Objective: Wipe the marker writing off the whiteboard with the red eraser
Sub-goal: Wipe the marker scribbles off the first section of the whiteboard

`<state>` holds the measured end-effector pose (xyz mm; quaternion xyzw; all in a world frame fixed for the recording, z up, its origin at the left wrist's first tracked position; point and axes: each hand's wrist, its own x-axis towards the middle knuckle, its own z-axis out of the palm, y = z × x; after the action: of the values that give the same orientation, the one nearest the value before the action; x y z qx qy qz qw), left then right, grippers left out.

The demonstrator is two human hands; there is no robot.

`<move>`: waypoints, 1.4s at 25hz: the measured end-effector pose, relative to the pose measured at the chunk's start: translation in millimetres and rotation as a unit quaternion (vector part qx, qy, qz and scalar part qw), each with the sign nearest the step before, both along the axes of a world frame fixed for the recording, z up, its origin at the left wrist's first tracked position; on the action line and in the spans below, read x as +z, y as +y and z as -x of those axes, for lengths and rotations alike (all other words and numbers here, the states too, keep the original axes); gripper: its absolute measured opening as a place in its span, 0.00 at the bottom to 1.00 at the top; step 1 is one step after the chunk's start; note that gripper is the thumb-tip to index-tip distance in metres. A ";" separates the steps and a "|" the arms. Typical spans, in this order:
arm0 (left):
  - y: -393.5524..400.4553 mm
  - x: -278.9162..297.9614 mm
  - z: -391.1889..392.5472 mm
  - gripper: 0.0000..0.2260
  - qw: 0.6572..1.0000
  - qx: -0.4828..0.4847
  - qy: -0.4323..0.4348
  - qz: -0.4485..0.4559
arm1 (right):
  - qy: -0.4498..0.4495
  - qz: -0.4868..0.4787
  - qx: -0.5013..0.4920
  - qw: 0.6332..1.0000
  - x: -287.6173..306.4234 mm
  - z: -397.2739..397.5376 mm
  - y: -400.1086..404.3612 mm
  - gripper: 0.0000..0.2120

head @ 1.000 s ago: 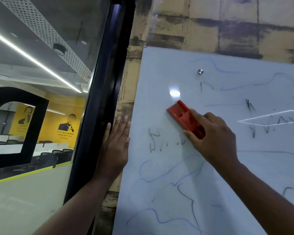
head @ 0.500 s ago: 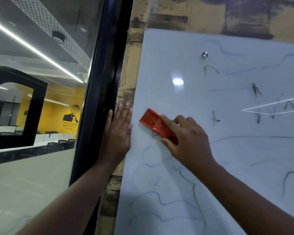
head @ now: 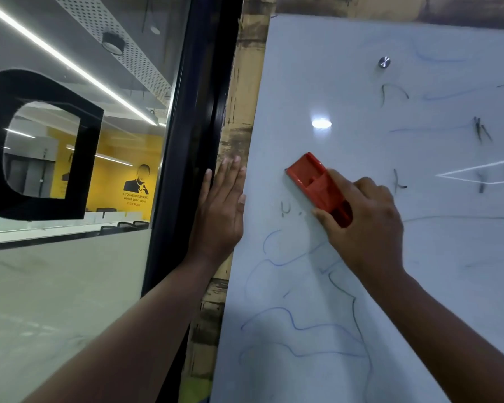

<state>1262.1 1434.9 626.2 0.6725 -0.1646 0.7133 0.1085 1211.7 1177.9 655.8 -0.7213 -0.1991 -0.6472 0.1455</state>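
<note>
Right hand [head: 364,225]: grips the red eraser [head: 317,186] from its lower right end, thumb along the lower edge, fingers curled over the top; forearm enters from the lower right corner.
Red eraser: flat against the whiteboard [head: 361,286], tilted so its free end points up and left; sits in the board's left half, about mid-height.
Left hand [head: 220,216]: fingers straight and together, holding nothing; palm pressed flat on the wall strip [head: 239,97] between the black door frame [head: 198,117] and the board's left edge, fingertips pointing up, the outermost finger just at the board's edge.
Whiteboard: glossy, pale; mounted on a worn yellowish wall; a round metal stud [head: 384,62] near its top; a ceiling light glares as a bright spot [head: 321,123] above the eraser.
Marker writing: blue wavy lines [head: 297,324] below the eraser; a small dark mark [head: 285,209] just below and left of it; short dark strokes [head: 480,130] to the upper right; a dark squiggle [head: 397,181] just right of the hand.
Glass pane [head: 70,286]: left of the door frame; lower part frosted.
Far room: seen through the glass, a yellow wall [head: 114,170] with a black figure print and lettering; ceiling light strips [head: 70,65] above.
</note>
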 end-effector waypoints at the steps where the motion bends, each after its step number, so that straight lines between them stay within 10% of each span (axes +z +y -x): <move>1: 0.0 0.0 0.3 0.23 1.000 0.001 -0.001 0.001 | -0.002 0.013 0.001 1.000 -4.8 0.4 11.3 0.33; 9: -1.0 -0.1 4.0 0.23 1.000 -0.003 0.004 0.004 | -0.043 0.106 -0.035 0.993 -31.2 -1.2 28.3 0.33; 20: -2.0 -20.5 6.0 0.24 1.000 -0.004 0.011 0.006 | 0.036 -0.143 0.002 0.989 -61.5 3.4 11.7 0.34; 30: -0.8 -43.7 6.4 0.24 1.000 0.005 0.021 0.007 | -0.007 0.064 -0.029 0.998 -96.2 9.7 34.1 0.34; 35: -0.2 -42.8 5.2 0.23 1.000 0.010 0.006 0.003 | 0.037 -0.047 -0.050 0.997 -73.0 10.8 -2.1 0.35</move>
<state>1256.9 1434.7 583.4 0.6783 -0.1554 0.7105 0.1043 1200.9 1175.8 582.7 -0.7461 -0.1267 -0.6353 0.1541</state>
